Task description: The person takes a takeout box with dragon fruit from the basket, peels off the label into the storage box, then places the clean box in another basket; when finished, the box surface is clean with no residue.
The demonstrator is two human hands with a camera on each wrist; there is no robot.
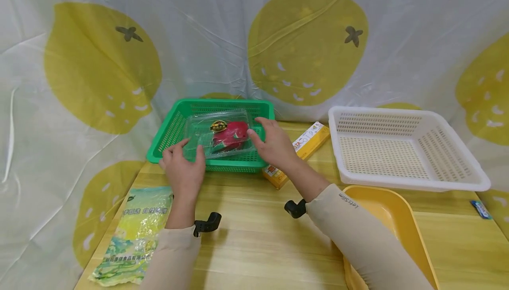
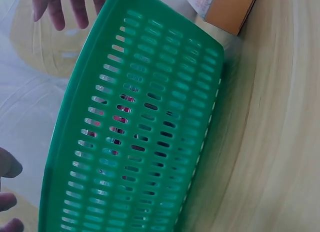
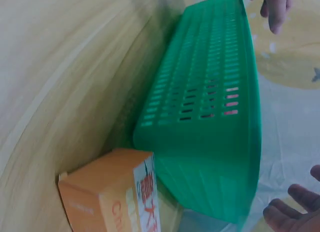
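Note:
A clear plastic clamshell box [image 1: 195,128] lies tilted in the green basket [image 1: 222,164], a black and gold sticker on its lid. Inside the box is something red [image 1: 236,131] with green parts. My left hand [image 1: 183,168] is over the basket's front left, thumb and fingers spread beside the box. On the other side, my right hand [image 1: 276,144] reaches over the right rim, its fingers apart. Both wrist views show loose fingers above the rim with nothing between them. Through the basket's slots [image 2: 120,119], red shows low inside.
A yellow pasta box [image 1: 308,144] leans close by the basket's right side. Farther right stand a white basket [image 1: 397,183] and a yellow tray [image 1: 391,210], partly under my right sleeve. A printed food bag [image 1: 135,228] lies front left; a small blue packet [image 1: 481,209] lies far right.

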